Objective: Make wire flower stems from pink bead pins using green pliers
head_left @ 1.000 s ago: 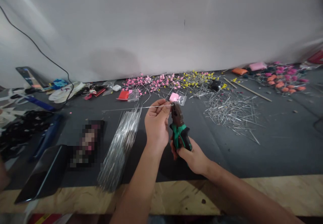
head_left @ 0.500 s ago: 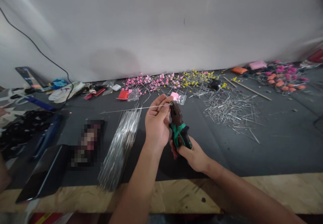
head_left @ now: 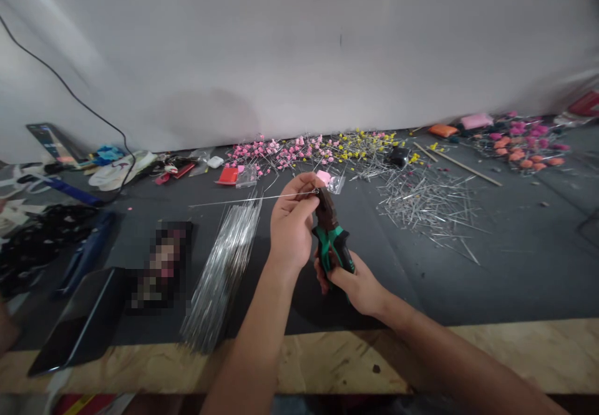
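My left hand (head_left: 292, 224) pinches a thin metal wire (head_left: 238, 201), whose long free part sticks out to the left above a bundle of straight wires (head_left: 224, 259). Wrapped round the handles of green-and-black pliers (head_left: 331, 234), my right hand (head_left: 358, 284) holds them with the jaws pointing up and away. The jaws meet the wire's right end at my left fingertips. Exactly how the wire end is shaped there is too small to tell.
Pink-tipped wires (head_left: 281, 153) and yellow-tipped wires (head_left: 360, 145) lie along the wall. A pile of short wires (head_left: 425, 203) is to the right, near a wooden stick (head_left: 472, 170). Phone-like dark slab (head_left: 77, 321) and blue tool (head_left: 87, 253) lie left. The wooden edge (head_left: 444, 352) runs in front.
My left fingers have shifted slightly about the wire end, the thumb and forefinger now closer to the plier jaws. The pliers stay almost in place.
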A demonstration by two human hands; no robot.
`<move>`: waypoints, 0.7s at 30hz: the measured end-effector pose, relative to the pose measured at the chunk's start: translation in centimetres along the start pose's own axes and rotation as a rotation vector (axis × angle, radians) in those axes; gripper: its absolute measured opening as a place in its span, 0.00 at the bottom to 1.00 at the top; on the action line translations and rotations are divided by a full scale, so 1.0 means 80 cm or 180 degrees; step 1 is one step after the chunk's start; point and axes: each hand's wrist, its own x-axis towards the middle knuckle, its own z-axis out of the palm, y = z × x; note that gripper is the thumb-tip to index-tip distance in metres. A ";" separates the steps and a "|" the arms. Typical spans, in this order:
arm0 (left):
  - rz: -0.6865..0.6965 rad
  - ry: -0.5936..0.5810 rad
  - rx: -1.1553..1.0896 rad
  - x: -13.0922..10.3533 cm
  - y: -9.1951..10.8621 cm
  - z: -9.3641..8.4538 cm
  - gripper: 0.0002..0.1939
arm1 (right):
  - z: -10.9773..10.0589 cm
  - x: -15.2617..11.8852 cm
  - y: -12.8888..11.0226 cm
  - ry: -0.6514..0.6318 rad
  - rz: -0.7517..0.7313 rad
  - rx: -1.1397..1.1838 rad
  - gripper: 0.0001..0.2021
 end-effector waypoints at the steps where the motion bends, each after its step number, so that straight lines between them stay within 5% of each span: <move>1: 0.0004 -0.0027 -0.0027 0.001 0.001 0.000 0.13 | 0.000 0.000 0.000 -0.0004 0.0010 -0.0017 0.11; 16: -0.0157 -0.0318 -0.0258 -0.002 0.008 0.001 0.06 | -0.001 0.003 0.000 -0.0017 -0.0011 0.0162 0.10; 21: -0.0218 -0.0331 -0.0504 -0.004 0.001 0.000 0.15 | -0.004 0.004 0.003 0.0005 0.0000 0.0326 0.11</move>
